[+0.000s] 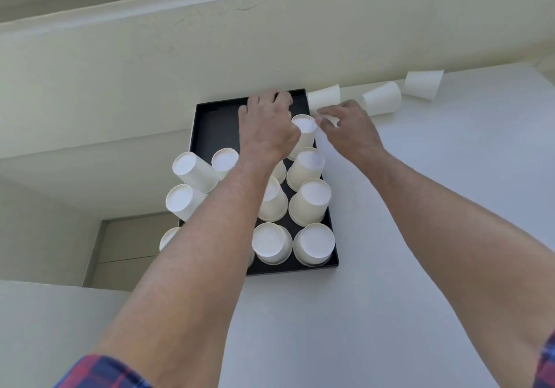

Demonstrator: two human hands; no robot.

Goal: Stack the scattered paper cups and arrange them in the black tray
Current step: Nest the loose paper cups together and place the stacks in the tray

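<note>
A black tray lies on the white table and holds several upside-down white paper cups, such as the one at the near right corner. My left hand reaches over the far part of the tray, fingers curled down near the back rim; what it holds is hidden. Beside it stands an upturned cup. My right hand is just right of the tray, its fingers pinching a small white cup. Three more cups lie on their sides along the table's far edge.
The white table ends at its far edge just behind the tray, against a pale wall. The tray's left side overhangs the table's left edge. Lower pale surfaces and a recessed panel lie left of the table.
</note>
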